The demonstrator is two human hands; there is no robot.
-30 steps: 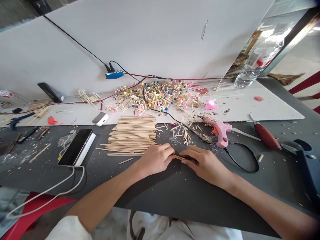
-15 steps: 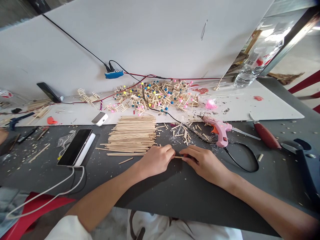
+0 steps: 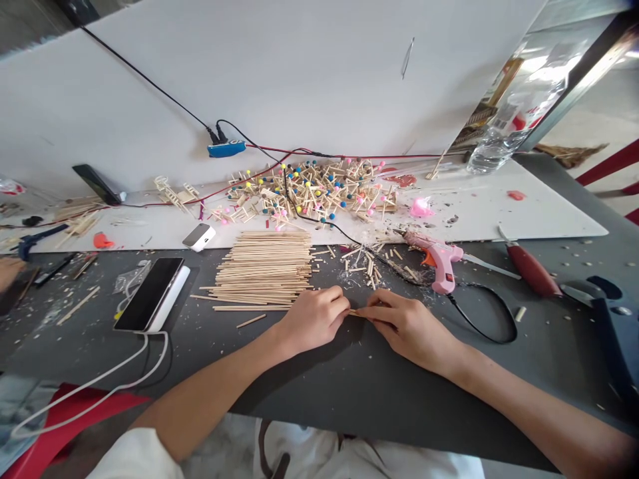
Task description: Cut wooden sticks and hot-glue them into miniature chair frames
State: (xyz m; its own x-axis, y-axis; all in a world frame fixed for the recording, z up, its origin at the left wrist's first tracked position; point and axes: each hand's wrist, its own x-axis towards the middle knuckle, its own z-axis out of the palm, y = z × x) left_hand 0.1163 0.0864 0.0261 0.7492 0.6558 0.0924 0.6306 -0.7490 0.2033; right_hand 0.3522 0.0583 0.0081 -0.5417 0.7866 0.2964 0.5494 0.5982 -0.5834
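Observation:
Between my two hands runs a short thin wooden stick (image 3: 354,313), low over the dark table. My left hand (image 3: 315,318) is closed, its fingertips pinching the stick's left end. The thumb and fingers of my right hand (image 3: 402,326) close on its right end. Just beyond my left hand lies a neat stack of long wooden sticks (image 3: 264,266). One short loose stick (image 3: 251,321) rests left of my left wrist. Small cut stick pieces (image 3: 369,269) are scattered beyond my right hand.
A pink glue gun (image 3: 439,259) and red-handled tool (image 3: 533,269) lie to the right. Behind is a heap of stick pieces with coloured balls (image 3: 309,189). A phone on a power bank (image 3: 152,293) sits left. Another person's hand (image 3: 10,273) shows at the far left.
My right hand's fingers have shifted slightly on the stick. My left hand stays almost still. The other person's hand at the far left has come a little further into view.

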